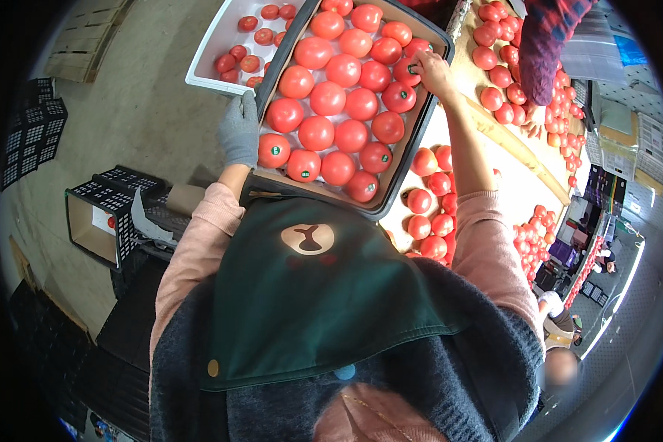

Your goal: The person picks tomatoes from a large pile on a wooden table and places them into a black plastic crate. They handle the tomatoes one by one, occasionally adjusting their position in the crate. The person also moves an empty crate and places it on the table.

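Note:
A black plastic crate (393, 207) lined with brown card lies before me, filled with large red tomatoes (327, 98). Several of them bear small green stickers (276, 150). My right hand (435, 74), bare, reaches over the crate's right side with curled fingers. Its fingertips pinch a green sticker (412, 69) against a tomato at the right edge. At the crate's left rim is my left hand (239, 132) in a grey glove, its fingers pointing away from me along the outer wall. Whether it grips the rim is hidden.
A white bin (214, 69) with smaller tomatoes stands beyond my left hand. Loose tomatoes (433, 226) cover parts of the lit table at right, divided by a wooden strip (522, 154). Another person's sleeved arm (547, 52) reaches there. Black crates (113, 221) stand at left.

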Demonstrator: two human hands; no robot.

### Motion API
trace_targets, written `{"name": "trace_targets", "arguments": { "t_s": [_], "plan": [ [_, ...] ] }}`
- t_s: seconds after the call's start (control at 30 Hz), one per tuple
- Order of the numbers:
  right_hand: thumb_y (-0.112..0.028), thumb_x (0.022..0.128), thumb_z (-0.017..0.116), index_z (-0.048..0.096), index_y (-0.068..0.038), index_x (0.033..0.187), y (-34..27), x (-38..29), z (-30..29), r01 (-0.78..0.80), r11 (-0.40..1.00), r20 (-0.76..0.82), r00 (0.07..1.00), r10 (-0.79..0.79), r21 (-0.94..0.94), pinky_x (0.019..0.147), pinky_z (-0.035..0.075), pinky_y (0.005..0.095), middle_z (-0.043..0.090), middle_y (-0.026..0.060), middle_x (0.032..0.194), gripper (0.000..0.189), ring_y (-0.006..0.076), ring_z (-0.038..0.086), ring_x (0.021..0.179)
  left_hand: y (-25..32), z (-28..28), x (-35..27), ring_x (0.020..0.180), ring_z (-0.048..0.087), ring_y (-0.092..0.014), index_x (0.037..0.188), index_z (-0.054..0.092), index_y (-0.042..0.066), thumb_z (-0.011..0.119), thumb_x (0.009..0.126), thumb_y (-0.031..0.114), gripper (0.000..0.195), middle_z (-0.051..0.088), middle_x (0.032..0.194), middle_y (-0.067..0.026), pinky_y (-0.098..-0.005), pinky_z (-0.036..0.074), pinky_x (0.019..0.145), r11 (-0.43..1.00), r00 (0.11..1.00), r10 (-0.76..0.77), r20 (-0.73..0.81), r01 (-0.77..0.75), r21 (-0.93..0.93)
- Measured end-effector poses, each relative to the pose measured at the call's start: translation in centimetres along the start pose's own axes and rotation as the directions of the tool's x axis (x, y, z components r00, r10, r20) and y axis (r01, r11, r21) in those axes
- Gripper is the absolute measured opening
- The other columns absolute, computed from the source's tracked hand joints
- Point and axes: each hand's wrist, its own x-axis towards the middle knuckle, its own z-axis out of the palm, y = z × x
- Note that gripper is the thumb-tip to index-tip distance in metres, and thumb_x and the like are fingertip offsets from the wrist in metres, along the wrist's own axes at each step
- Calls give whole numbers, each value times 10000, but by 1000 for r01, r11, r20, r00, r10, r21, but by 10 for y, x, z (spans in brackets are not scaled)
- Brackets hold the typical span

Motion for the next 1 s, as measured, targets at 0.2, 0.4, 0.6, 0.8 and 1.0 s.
{"name": "trace_targets", "arguments": {
  "t_s": [0.2, 0.4, 0.6, 0.8, 1.0],
  "plan": [
    [-2, 794, 619, 566, -27, 948, 5, 8, 6, -19, 985, 126, 992, -3, 169, 734, 498, 406, 593, 152, 897, 165, 325, 608, 824, 1, -1, 0, 850, 631, -399, 1011, 668, 85, 430, 970, 463, 448, 665, 960, -186, -458, 486, 723, 1000, 1000, 4, -4, -4, -4],
    [-62, 841, 614, 554, -10, 900, 0, 9, -2, -135, 971, 140, 984, 108, 199, 718, 498, 404, 590, 147, 878, 99, 300, 623, 800, 1, -2, -1, 849, 627, -413, 1016, 666, 84, 434, 970, 464, 448, 665, 962, -192, -468, 487, 723, 1000, 1000, 14, -8, -14, 5],
    [-121, 800, 656, 631, -27, 925, -27, -23, -15, -64, 977, 126, 991, 39, 202, 761, 505, 408, 643, 162, 887, 159, 321, 639, 856, 3, -3, -1, 850, 624, -424, 1031, 665, 83, 440, 969, 465, 447, 664, 950, -203, -473, 488, 722, 1000, 1000, 12, -11, -12, -11],
    [-69, 818, 635, 588, -49, 1006, -47, -52, -2, -77, 985, 195, 980, 46, 155, 799, 503, 408, 642, 150, 960, 196, 339, 620, 938, 7, -5, -2, 877, 620, -423, 1047, 661, 73, 433, 975, 457, 452, 663, 973, -206, -468, 487, 742, 998, 1000, 0, -2, -1, -59],
    [-15, 775, 651, 563, -48, 972, -35, -51, 5, -3, 961, 202, 978, -55, 276, 755, 490, 343, 589, 78, 857, 218, 243, 581, 809, 6, -6, -2, 903, 611, -425, 1043, 654, 63, 419, 982, 448, 455, 656, 993, -211, -468, 479, 765, 999, 1000, 26, 15, -26, 26]
  ]
}}
